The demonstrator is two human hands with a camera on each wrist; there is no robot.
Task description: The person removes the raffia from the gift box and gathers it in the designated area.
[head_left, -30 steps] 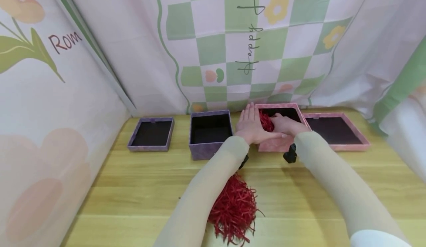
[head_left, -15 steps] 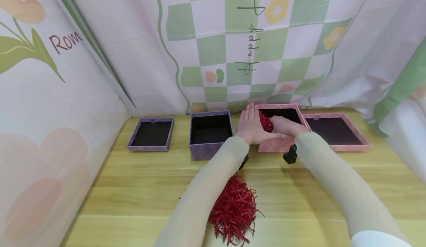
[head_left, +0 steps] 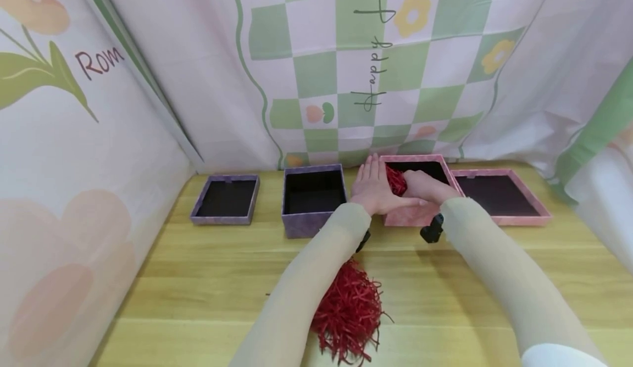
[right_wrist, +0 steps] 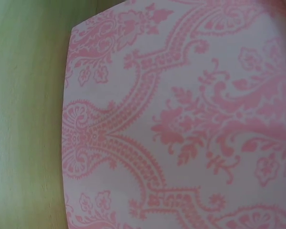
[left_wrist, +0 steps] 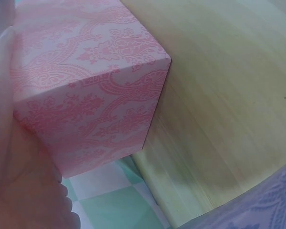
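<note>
A pink patterned box [head_left: 407,216] stands uncovered at the back of the table. My left hand [head_left: 372,187] lies along its left side, fingers straight and pointing up, thumb stretched across the front. The left wrist view shows that hand [left_wrist: 19,167] against the box's patterned wall [left_wrist: 95,114]. My right hand [head_left: 426,187] reaches over the front rim into the box, beside red shredded paper [head_left: 395,181]; its fingertips are hidden, and I cannot tell whether they grip the shreds. The right wrist view is filled by the box's outer wall [right_wrist: 181,124].
A loose heap of red shredded paper [head_left: 350,312] lies on the wooden table [head_left: 198,295], partly behind my left forearm. Left of the pink box stand an uncovered purple box [head_left: 307,226] and its upturned lid [head_left: 225,198]. A pink lid [head_left: 499,195] lies at the right.
My right hand has shifted slightly inside the pink box, its fingers now further out of sight. The left hand and the heap on the table stay in place.
</note>
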